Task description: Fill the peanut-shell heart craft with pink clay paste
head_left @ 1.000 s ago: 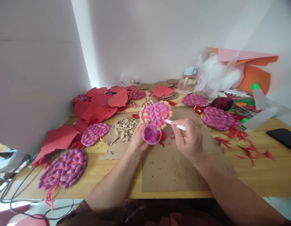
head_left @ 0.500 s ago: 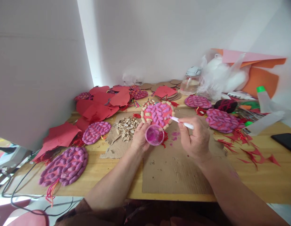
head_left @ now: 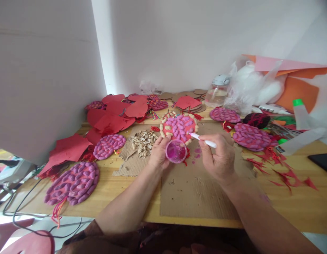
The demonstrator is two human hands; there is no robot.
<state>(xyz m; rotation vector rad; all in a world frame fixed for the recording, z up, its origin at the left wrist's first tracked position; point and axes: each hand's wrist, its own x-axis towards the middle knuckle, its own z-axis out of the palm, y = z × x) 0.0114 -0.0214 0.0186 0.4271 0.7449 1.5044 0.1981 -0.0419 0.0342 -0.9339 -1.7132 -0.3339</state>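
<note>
My left hand [head_left: 157, 153] grips a small round pot of pink paint [head_left: 176, 151], held just above a sheet of brown cardboard [head_left: 197, 190]. My right hand [head_left: 218, 155] pinches a white brush [head_left: 204, 140]. Its tip touches the lower right edge of a red disc covered with peanut shells [head_left: 179, 127]. Most shells on that disc are pink; the ones round its rim are bare tan.
A heap of loose peanut shells [head_left: 142, 141] lies left of the disc. Pink shell discs [head_left: 73, 183] [head_left: 109, 145] [head_left: 251, 136] and red paper pieces [head_left: 70, 149] lie around. A jar [head_left: 216, 92], plastic bags, orange sheets and a glue bottle [head_left: 301, 114] stand at the back right; a phone [head_left: 322, 161] at far right.
The camera has shifted a little, so everything sits slightly further right. The brush tip stays at the disc's lower right edge, and both hands keep their hold.
</note>
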